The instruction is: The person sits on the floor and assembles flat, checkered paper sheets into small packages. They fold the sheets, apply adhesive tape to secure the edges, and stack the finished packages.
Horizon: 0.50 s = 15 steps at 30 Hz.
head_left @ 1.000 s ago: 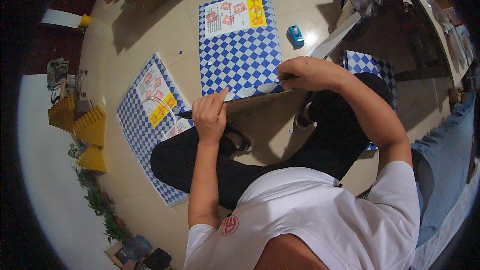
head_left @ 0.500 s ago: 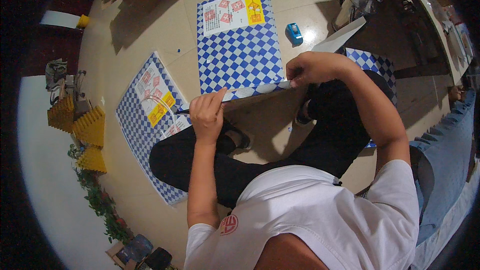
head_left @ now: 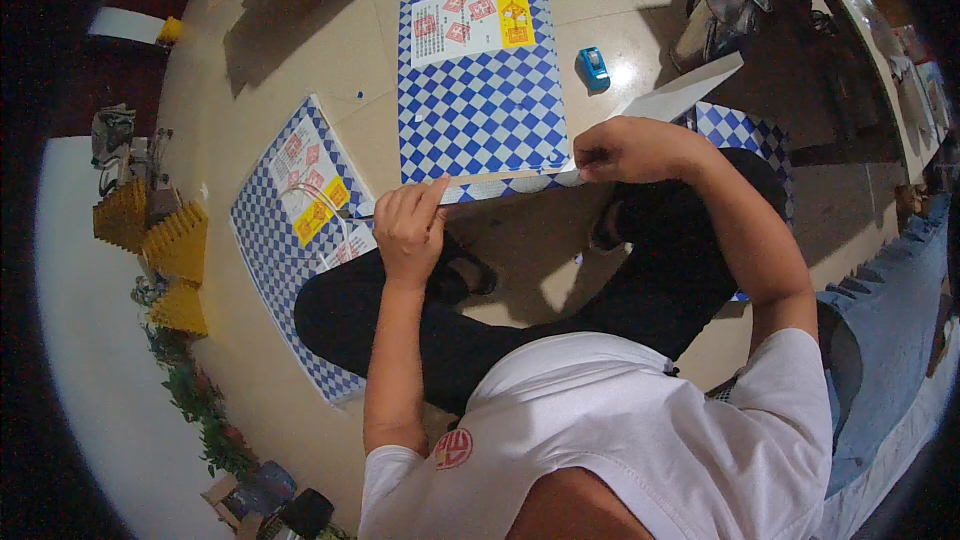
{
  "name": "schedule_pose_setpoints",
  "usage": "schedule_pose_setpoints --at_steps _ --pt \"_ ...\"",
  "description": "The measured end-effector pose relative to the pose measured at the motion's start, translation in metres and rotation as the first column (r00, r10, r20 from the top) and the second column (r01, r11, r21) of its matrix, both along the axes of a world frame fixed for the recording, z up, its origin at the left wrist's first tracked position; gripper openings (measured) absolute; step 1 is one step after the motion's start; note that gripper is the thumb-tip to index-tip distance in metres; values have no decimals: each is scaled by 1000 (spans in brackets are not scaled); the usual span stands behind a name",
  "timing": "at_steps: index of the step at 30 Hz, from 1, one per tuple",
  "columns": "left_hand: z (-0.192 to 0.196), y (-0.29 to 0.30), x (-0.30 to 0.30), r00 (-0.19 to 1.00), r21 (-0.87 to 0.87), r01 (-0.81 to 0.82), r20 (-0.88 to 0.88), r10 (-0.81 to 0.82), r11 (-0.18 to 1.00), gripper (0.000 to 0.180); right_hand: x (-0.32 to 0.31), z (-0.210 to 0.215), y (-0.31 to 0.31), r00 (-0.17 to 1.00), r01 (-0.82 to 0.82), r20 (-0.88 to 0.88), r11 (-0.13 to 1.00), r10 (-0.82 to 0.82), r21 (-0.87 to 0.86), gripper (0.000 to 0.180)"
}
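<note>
A blue-and-white checked paper bag point(head_left: 480, 120) with a white and yellow printed panel lies in front of me, its near edge between my hands. My left hand point(head_left: 408, 225) is closed over the left end of that edge, fingers pressed together on the folded strip point(head_left: 510, 183). At the right end, my right hand point(head_left: 625, 152) pinches the corner with curled fingers; the fingertips are partly hidden. Under my left knee lies a second checked bag point(head_left: 270, 210) with white cord handles point(head_left: 325, 205). A white flap point(head_left: 685, 90) sticks out beyond my right wrist.
A blue tape dispenser point(head_left: 593, 70) sits on the floor right of the bag. More checked paper point(head_left: 740, 130) lies by my right knee. A metal kettle point(head_left: 715, 25) stands near the table point(head_left: 880, 90) at right. Yellow corrugated pieces point(head_left: 175, 245) and plants point(head_left: 200, 400) line the left wall.
The view has shifted slightly. My left hand has slid a little left along the bag's edge, and the folded strip lies somewhat flatter. My right hand keeps its pinch at the corner.
</note>
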<state>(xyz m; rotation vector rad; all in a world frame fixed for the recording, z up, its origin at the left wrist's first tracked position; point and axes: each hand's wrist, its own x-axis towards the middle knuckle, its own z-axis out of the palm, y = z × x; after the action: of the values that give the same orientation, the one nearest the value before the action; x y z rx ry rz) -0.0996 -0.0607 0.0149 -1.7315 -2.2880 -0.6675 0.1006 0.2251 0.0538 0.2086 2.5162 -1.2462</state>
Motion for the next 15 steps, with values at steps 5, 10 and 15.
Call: schedule_pose_setpoints --at_steps 5,10,15 --pt "-1 -3 0 1000 13 -15 13 14 1000 40 -1 8 2 1000 -5 -3 1000 5 8 21" --pt "-5 -2 -5 1000 14 -8 29 7 1000 40 5 5 5 996 -27 -83 999 24 -33 26" --pt "-6 -1 -5 999 2 -24 23 24 1000 41 4 7 7 999 -15 -38 1000 15 9 26"
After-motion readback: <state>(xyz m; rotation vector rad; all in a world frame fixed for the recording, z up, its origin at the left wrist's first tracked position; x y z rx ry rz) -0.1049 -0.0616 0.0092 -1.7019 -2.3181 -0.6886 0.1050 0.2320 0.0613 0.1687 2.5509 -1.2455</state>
